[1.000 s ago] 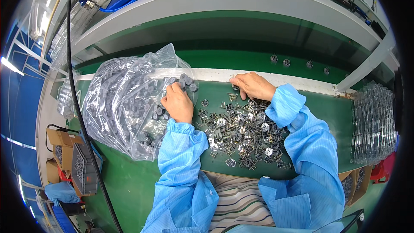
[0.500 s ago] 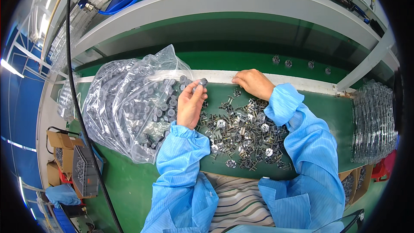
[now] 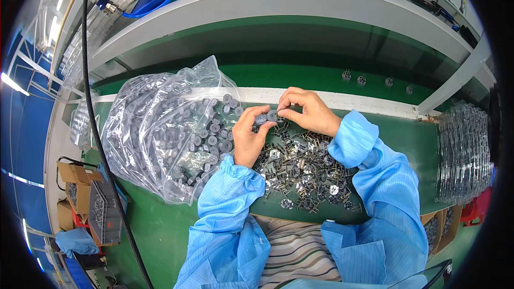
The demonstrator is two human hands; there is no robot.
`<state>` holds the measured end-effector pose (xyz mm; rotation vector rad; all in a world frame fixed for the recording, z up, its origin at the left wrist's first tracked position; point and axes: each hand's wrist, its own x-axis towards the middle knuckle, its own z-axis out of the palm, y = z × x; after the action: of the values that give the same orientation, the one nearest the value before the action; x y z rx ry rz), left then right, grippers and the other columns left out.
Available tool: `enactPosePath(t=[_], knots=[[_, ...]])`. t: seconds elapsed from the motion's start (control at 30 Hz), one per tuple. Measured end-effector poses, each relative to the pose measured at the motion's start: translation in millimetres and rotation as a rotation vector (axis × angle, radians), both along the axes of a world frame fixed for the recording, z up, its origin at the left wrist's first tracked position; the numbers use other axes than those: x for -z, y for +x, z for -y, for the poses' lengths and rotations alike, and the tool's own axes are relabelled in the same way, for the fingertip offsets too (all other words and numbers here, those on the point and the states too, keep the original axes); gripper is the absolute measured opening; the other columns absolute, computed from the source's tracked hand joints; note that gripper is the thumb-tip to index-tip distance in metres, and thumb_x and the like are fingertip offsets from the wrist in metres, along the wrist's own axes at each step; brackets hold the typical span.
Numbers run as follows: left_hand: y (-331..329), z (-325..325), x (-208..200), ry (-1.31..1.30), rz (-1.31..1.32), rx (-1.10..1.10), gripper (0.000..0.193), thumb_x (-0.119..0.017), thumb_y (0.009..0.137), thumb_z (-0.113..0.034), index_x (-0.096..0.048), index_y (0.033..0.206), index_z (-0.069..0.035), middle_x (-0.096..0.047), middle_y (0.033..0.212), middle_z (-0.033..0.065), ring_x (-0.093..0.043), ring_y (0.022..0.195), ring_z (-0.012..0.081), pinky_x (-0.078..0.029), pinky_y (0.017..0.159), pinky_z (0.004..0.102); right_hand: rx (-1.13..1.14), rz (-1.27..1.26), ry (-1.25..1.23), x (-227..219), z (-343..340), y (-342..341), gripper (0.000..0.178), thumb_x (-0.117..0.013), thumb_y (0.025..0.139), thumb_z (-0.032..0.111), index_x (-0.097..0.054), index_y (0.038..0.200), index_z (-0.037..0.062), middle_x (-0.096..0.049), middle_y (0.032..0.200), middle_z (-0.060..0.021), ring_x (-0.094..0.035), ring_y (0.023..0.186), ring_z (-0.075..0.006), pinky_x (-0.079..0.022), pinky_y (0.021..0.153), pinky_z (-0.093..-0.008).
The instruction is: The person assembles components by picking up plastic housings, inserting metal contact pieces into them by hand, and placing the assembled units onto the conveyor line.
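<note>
My left hand (image 3: 249, 138) is closed in a pinch on small grey round caps (image 3: 261, 119), two of them showing at its fingertips. Against the right-hand cap sit the closed fingertips of my right hand (image 3: 311, 111); whatever they pinch is too small to make out. Below both hands spreads a pile of small metal-pinned parts (image 3: 300, 168), dark with shiny faces. Left of my left hand, many more grey caps (image 3: 213, 140) spill from the mouth of a clear plastic bag (image 3: 147, 128).
A white strip (image 3: 369, 105) crosses the green table (image 3: 399, 134). Beyond it stand several pinned parts (image 3: 362, 81) in a row. Stacked clear trays (image 3: 465, 150) rise at the right edge. A black cable (image 3: 95, 112) hangs at left, near boxes and a grey crate (image 3: 101, 208).
My hands have come together above the pile. The left moved right and slightly down with the caps; the right moved left from the white strip and now meets them.
</note>
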<state>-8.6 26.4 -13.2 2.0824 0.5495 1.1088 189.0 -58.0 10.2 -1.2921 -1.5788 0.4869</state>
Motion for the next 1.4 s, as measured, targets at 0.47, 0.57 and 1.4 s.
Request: enactPosePath(t=[0.47, 0.57, 1.4], knots=[[-5, 0, -5, -1.207, 0.191, 0.432, 0.026, -0.053, 0.107, -0.033, -0.049, 0.096, -0.010, -0.055, 0.076, 0.0016, -0.050, 0.065, 0.0100, -0.036, 0.056, 0.0236, -0.062, 0.269, 0.210, -4, 11, -18, 0.016, -0.073, 0.081, -0.002, -0.065, 0.095, 0.0002, -0.064, 0.118, -0.0148, -0.065, 0.102, -0.0360, -0.056, 0.083, -0.0421], [3, 5, 3, -0.675, 0.112, 0.355, 0.014, -0.053, 0.107, -0.017, -0.046, 0.109, -0.005, -0.057, 0.086, 0.0065, -0.053, 0.070, 0.0106, -0.042, 0.060, 0.0246, -0.020, 0.114, 0.018, 0, 10, -14, 0.014, -0.072, 0.083, -0.002, -0.069, 0.096, -0.0024, -0.067, 0.103, -0.0129, -0.069, 0.091, -0.0260, -0.056, 0.077, -0.0353], [-1, 0, 8, -0.287, 0.007, 0.215, 0.033, -0.076, 0.080, 0.003, -0.069, 0.112, 0.001, -0.069, 0.103, 0.0102, -0.067, 0.094, 0.0209, -0.052, 0.080, 0.0302, 0.099, -0.024, 0.075, -4, 8, -21, 0.012, -0.079, 0.081, 0.012, -0.071, 0.089, 0.0082, -0.061, 0.090, -0.0046, -0.055, 0.098, -0.0239, -0.044, 0.086, -0.0380]])
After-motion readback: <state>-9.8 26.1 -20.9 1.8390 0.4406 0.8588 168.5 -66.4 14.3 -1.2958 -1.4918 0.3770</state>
